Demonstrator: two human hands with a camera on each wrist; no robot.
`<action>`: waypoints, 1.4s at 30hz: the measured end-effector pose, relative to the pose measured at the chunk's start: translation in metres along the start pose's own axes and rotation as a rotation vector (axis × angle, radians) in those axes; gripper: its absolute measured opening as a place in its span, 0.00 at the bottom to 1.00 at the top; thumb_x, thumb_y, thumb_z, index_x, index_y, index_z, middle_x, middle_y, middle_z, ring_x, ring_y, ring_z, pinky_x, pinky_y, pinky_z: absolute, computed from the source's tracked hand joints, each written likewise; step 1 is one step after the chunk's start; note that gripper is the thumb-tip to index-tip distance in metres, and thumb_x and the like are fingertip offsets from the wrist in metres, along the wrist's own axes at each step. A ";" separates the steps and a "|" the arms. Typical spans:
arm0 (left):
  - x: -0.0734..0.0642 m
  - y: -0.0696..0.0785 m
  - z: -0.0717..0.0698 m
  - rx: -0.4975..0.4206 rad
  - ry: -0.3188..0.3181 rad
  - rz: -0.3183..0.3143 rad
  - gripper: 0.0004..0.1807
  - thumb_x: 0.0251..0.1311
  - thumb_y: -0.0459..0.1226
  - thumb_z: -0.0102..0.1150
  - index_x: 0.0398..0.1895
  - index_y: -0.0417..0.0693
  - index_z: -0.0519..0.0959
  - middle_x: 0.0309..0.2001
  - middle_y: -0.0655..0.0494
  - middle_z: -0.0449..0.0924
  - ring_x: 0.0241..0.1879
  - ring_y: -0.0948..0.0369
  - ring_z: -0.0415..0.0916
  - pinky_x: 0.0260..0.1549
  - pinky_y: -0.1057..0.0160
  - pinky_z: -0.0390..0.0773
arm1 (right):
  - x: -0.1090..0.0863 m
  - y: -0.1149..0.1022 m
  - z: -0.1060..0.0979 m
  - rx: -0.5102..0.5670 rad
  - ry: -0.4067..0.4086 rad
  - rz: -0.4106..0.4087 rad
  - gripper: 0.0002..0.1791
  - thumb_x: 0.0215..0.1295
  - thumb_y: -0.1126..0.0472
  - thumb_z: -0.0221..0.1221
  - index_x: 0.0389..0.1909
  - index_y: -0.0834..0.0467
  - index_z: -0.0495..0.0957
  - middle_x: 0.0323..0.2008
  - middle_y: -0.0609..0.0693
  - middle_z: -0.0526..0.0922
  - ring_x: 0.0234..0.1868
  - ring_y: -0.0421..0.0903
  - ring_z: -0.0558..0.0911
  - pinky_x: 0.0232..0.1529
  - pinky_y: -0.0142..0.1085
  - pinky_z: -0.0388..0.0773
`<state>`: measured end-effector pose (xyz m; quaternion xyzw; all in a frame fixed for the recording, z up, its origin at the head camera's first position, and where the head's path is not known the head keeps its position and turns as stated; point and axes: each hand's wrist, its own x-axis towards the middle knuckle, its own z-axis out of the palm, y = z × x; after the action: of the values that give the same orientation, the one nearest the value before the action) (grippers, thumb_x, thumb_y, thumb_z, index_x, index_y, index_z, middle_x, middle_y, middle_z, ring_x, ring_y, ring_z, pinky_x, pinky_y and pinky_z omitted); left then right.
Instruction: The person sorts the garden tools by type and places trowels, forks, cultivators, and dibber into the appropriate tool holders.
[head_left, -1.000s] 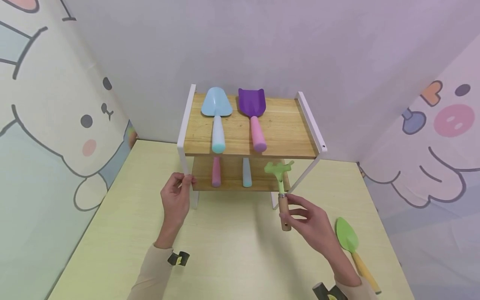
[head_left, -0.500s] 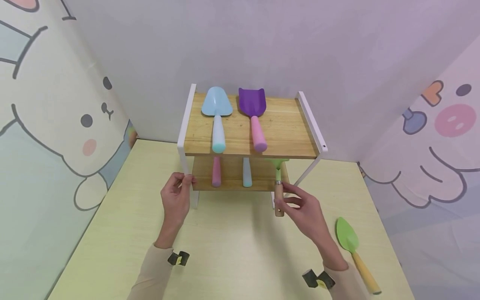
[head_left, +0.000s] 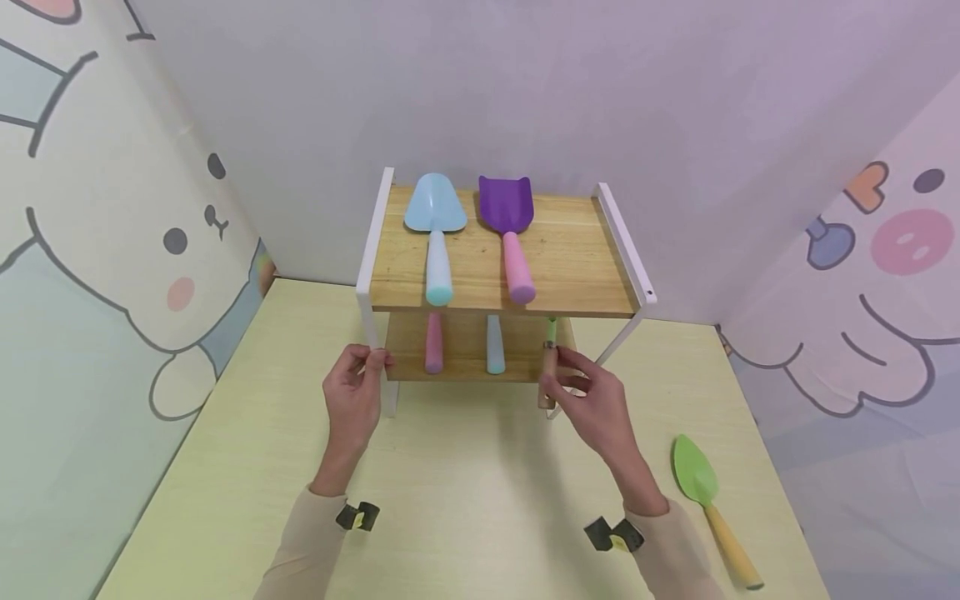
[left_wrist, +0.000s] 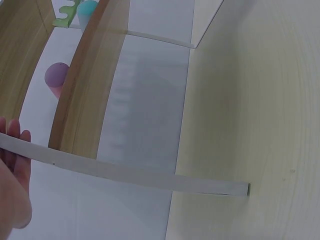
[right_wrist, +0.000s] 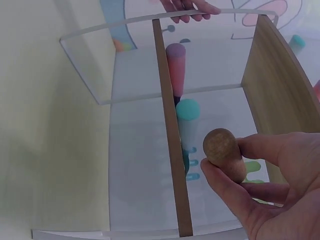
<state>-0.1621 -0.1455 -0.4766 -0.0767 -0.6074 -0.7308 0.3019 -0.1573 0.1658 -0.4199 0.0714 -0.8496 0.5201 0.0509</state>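
A two-tier rack with wooden shelves [head_left: 573, 267] and a white frame stands at the middle. My left hand [head_left: 354, 396] pinches the rack's left front post [left_wrist: 120, 172]. My right hand [head_left: 600, 408] holds a green hand rake by its wooden handle [head_left: 549, 379], between thumb and fingers. In the right wrist view the handle's end [right_wrist: 220, 145] faces the camera and the green tines [right_wrist: 252, 167] show behind. The rake's head is under the top shelf, over the lower shelf's right part. Left of it lie a light-blue handle [head_left: 495, 346] and a pink handle [head_left: 433, 343].
On the top shelf lie a light-blue scoop [head_left: 435, 208] and a purple shovel [head_left: 506, 204] with a pink handle. A green trowel [head_left: 694, 471] with a yellow handle lies on the table [head_left: 450, 500] at right. Cartoon-printed cloth walls surround the table.
My right hand has moved forward and slightly left with the hand rake, so its green head has passed beneath the top shelf. The left hand has stayed on the post.
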 end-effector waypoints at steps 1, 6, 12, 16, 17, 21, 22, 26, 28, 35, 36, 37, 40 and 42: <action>0.000 0.000 0.000 -0.002 0.000 -0.001 0.11 0.72 0.25 0.56 0.34 0.20 0.70 0.34 0.58 0.83 0.35 0.64 0.83 0.39 0.68 0.86 | 0.001 0.000 0.002 -0.004 0.008 -0.005 0.24 0.64 0.69 0.69 0.62 0.66 0.79 0.57 0.60 0.83 0.47 0.57 0.88 0.39 0.27 0.84; -0.001 0.000 0.001 0.013 -0.003 0.000 0.12 0.72 0.25 0.56 0.35 0.18 0.69 0.34 0.59 0.82 0.35 0.65 0.83 0.39 0.69 0.86 | 0.008 -0.002 0.009 0.003 0.044 -0.029 0.23 0.65 0.68 0.68 0.61 0.68 0.79 0.56 0.61 0.84 0.45 0.58 0.88 0.39 0.29 0.86; -0.001 0.000 0.001 0.016 -0.003 0.002 0.10 0.72 0.23 0.54 0.34 0.18 0.70 0.34 0.58 0.83 0.35 0.65 0.83 0.38 0.69 0.86 | 0.017 -0.005 0.016 -0.001 0.064 0.008 0.22 0.67 0.67 0.66 0.61 0.67 0.79 0.53 0.61 0.85 0.44 0.57 0.89 0.40 0.34 0.87; -0.001 0.000 0.000 0.026 -0.001 0.006 0.11 0.72 0.24 0.55 0.35 0.18 0.70 0.34 0.58 0.83 0.35 0.65 0.83 0.38 0.69 0.86 | 0.023 -0.006 0.020 -0.021 0.070 -0.002 0.20 0.67 0.66 0.64 0.59 0.67 0.80 0.51 0.61 0.86 0.43 0.58 0.89 0.41 0.39 0.88; -0.001 0.000 0.000 0.020 0.000 0.004 0.12 0.72 0.24 0.55 0.34 0.18 0.70 0.34 0.58 0.83 0.35 0.65 0.83 0.38 0.69 0.86 | 0.025 -0.006 0.021 -0.036 0.073 -0.011 0.19 0.68 0.66 0.64 0.58 0.67 0.81 0.51 0.61 0.86 0.42 0.57 0.89 0.41 0.40 0.88; -0.001 0.000 0.000 0.001 -0.001 -0.004 0.14 0.72 0.26 0.56 0.34 0.17 0.69 0.34 0.58 0.83 0.35 0.65 0.83 0.38 0.69 0.86 | 0.030 -0.007 0.023 -0.100 0.076 -0.042 0.17 0.69 0.65 0.63 0.56 0.66 0.83 0.47 0.60 0.88 0.38 0.56 0.90 0.38 0.43 0.89; -0.001 -0.001 0.000 -0.008 -0.001 -0.007 0.14 0.72 0.26 0.56 0.34 0.17 0.69 0.34 0.58 0.83 0.35 0.65 0.83 0.38 0.69 0.86 | 0.032 -0.007 0.023 -0.116 0.075 -0.047 0.16 0.69 0.65 0.63 0.55 0.66 0.83 0.46 0.60 0.88 0.37 0.56 0.90 0.37 0.44 0.89; 0.000 -0.001 0.000 -0.024 -0.002 -0.001 0.14 0.72 0.26 0.56 0.34 0.17 0.69 0.34 0.57 0.83 0.35 0.65 0.83 0.38 0.70 0.86 | 0.036 -0.010 0.024 -0.164 0.056 -0.041 0.17 0.67 0.67 0.63 0.54 0.68 0.83 0.44 0.63 0.88 0.37 0.57 0.90 0.36 0.46 0.89; 0.000 0.000 0.000 -0.020 -0.003 0.008 0.13 0.72 0.24 0.56 0.34 0.17 0.69 0.34 0.57 0.83 0.34 0.64 0.83 0.38 0.70 0.86 | 0.037 -0.013 0.024 -0.180 0.045 -0.028 0.15 0.66 0.67 0.63 0.52 0.68 0.83 0.43 0.64 0.88 0.36 0.57 0.90 0.36 0.46 0.89; -0.001 0.002 0.000 0.000 -0.008 0.009 0.09 0.72 0.22 0.54 0.34 0.18 0.71 0.34 0.55 0.83 0.34 0.62 0.83 0.38 0.69 0.86 | 0.044 -0.020 0.023 -0.230 -0.008 0.011 0.10 0.65 0.68 0.61 0.43 0.68 0.84 0.43 0.65 0.87 0.37 0.57 0.90 0.38 0.49 0.88; -0.001 0.002 0.000 0.007 -0.009 0.010 0.09 0.72 0.22 0.54 0.34 0.18 0.71 0.34 0.55 0.83 0.34 0.62 0.83 0.38 0.69 0.86 | 0.045 -0.021 0.023 -0.233 -0.015 0.019 0.09 0.65 0.68 0.61 0.43 0.68 0.84 0.43 0.65 0.87 0.37 0.58 0.90 0.39 0.50 0.88; -0.001 0.002 -0.001 0.013 -0.011 0.011 0.09 0.72 0.22 0.54 0.35 0.19 0.71 0.34 0.55 0.83 0.34 0.62 0.83 0.38 0.70 0.86 | 0.046 -0.022 0.023 -0.235 -0.021 0.026 0.09 0.66 0.67 0.61 0.43 0.68 0.84 0.43 0.65 0.87 0.38 0.58 0.90 0.39 0.50 0.88; -0.001 0.002 0.000 0.015 -0.017 0.017 0.08 0.72 0.22 0.53 0.35 0.18 0.71 0.34 0.55 0.82 0.35 0.62 0.83 0.38 0.70 0.86 | 0.048 -0.025 0.022 -0.239 -0.037 0.037 0.09 0.67 0.67 0.60 0.40 0.69 0.84 0.43 0.65 0.87 0.38 0.59 0.90 0.39 0.50 0.88; -0.001 0.002 0.000 0.019 -0.020 0.022 0.08 0.72 0.21 0.53 0.35 0.18 0.71 0.35 0.56 0.82 0.35 0.62 0.83 0.38 0.70 0.85 | 0.050 -0.025 0.021 -0.252 -0.042 0.040 0.08 0.67 0.68 0.60 0.38 0.69 0.84 0.42 0.65 0.87 0.39 0.60 0.90 0.38 0.50 0.88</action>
<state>-0.1599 -0.1453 -0.4755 -0.0880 -0.6166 -0.7207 0.3045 -0.2024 0.1324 -0.3994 0.0582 -0.9103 0.4086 0.0311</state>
